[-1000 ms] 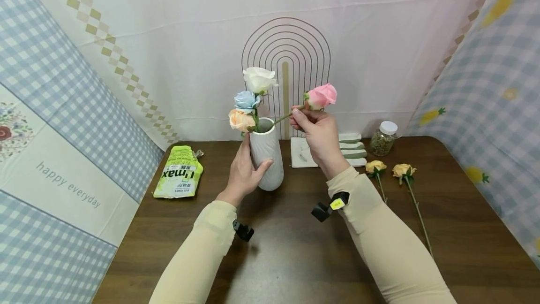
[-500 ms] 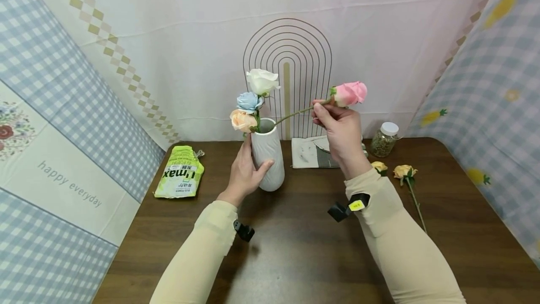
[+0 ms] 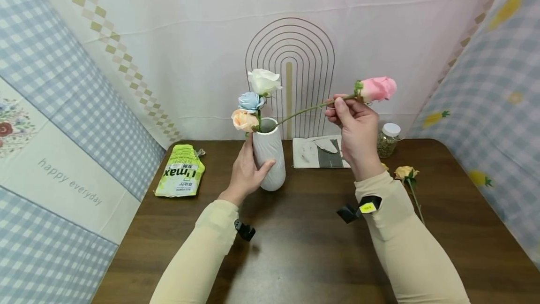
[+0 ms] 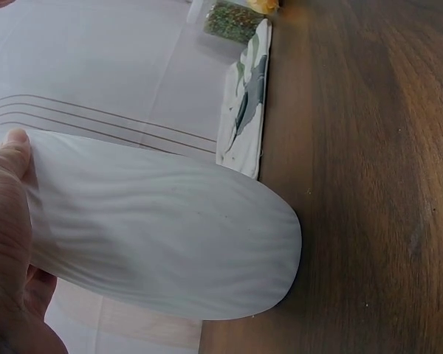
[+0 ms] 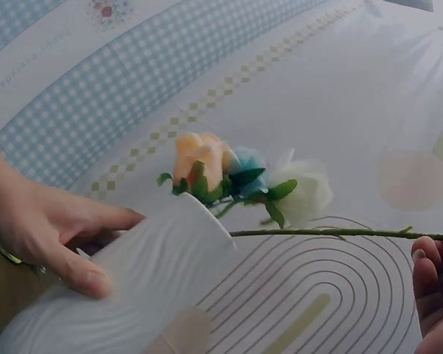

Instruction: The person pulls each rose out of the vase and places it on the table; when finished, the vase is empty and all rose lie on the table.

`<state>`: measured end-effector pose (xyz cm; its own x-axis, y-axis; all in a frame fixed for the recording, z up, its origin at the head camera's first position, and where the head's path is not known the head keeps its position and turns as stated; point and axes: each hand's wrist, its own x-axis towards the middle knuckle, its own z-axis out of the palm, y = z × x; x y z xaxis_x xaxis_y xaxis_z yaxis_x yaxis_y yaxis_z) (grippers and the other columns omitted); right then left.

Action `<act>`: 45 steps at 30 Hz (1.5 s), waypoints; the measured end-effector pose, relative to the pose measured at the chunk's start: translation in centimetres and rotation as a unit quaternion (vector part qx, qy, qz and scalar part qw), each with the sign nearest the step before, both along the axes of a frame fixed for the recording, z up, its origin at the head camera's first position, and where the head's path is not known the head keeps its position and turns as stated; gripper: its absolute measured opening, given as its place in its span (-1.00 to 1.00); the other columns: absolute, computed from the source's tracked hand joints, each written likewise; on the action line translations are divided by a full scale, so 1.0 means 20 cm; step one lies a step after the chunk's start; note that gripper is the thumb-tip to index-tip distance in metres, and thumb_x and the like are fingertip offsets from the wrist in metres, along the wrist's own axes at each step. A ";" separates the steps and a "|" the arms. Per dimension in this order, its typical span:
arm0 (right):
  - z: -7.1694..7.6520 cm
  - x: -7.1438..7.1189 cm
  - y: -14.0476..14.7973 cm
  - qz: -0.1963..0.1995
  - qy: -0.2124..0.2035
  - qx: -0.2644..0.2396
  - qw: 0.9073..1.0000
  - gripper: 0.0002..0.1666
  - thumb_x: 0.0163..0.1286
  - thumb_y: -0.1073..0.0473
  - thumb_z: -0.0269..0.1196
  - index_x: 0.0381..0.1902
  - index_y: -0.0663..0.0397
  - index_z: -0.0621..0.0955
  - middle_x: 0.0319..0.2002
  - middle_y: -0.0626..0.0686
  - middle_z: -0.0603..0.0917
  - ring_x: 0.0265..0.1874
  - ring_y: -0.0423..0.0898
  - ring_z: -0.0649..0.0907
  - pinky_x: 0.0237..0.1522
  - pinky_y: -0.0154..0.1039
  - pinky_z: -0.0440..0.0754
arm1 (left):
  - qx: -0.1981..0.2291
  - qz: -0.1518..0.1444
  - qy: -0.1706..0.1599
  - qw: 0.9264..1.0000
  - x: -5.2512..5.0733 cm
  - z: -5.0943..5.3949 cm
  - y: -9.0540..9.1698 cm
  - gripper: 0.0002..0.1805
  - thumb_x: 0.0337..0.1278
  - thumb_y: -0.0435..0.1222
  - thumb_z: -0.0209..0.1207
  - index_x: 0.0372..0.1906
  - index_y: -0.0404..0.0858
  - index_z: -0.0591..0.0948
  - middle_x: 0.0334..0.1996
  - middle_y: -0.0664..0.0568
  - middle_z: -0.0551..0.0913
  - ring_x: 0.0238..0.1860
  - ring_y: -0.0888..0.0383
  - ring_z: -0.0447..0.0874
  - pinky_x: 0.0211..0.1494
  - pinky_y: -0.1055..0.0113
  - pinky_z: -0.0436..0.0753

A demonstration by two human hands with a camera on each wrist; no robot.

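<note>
My left hand [image 3: 246, 170] grips the white ridged vase [image 3: 272, 156], its thumb across the front. The vase leans slightly in the head view. White, blue and peach artificial roses, the white rose [image 3: 264, 81] highest, the blue rose [image 3: 251, 101] and peach rose [image 3: 243, 120] below, stand at the left of its mouth. My right hand [image 3: 358, 123] pinches the stem of a pink rose [image 3: 378, 89] just below the bloom. That stem slants down left to the vase's rim, where its lower end is hidden. In the right wrist view the stem [image 5: 317, 232] meets the rim.
A green-and-white packet [image 3: 180, 172] lies at the left. Behind the right arm are a folded patterned cloth [image 3: 310, 153] and a white-lidded jar [image 3: 386, 142]. A yellow rose [image 3: 406, 172] lies on the wooden table [image 3: 291, 243]; another is mostly hidden by the sleeve.
My right hand has moved right with the pink rose, and more of its stem shows between vase and fingers. The left hand and vase stay nearly in place.
</note>
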<state>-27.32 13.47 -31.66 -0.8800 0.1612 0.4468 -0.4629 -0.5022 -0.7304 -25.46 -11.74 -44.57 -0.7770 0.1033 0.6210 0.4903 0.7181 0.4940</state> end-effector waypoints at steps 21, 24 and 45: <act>-0.14 0.01 0.43 -0.080 -0.062 -0.100 0.990 -0.65 0.31 0.26 0.25 -0.10 0.49 0.56 -0.30 0.21 0.58 -0.49 -0.05 0.57 -0.42 -0.33 0.55 | -0.002 0.000 -0.022 1.000 0.01 0.02 0.00 0.06 0.10 -0.02 0.30 0.50 -0.35 -0.06 0.34 -0.28 0.27 0.32 -0.10 0.31 0.29 0.01 0.36; -0.20 0.02 0.45 -0.089 -0.075 -0.090 0.989 -0.68 0.31 0.28 0.25 -0.11 0.50 0.59 -0.21 0.20 0.57 -0.49 -0.07 0.55 -0.43 -0.36 0.54 | -0.002 0.000 -0.022 1.000 0.01 0.02 0.00 0.06 0.10 -0.02 0.30 0.50 -0.34 -0.07 0.35 -0.27 0.27 0.32 -0.09 0.30 0.29 0.02 0.36; -0.72 0.09 0.47 -0.179 -0.134 0.093 0.970 -0.72 0.23 0.32 0.34 -0.21 0.49 0.61 -0.50 0.08 0.68 -0.62 -0.19 0.63 -0.59 -0.43 0.55 | 0.002 0.004 -0.010 1.000 0.00 0.00 0.00 0.07 0.08 -0.04 0.32 0.51 -0.32 -0.06 0.35 -0.27 0.27 0.32 -0.08 0.30 0.30 0.03 0.35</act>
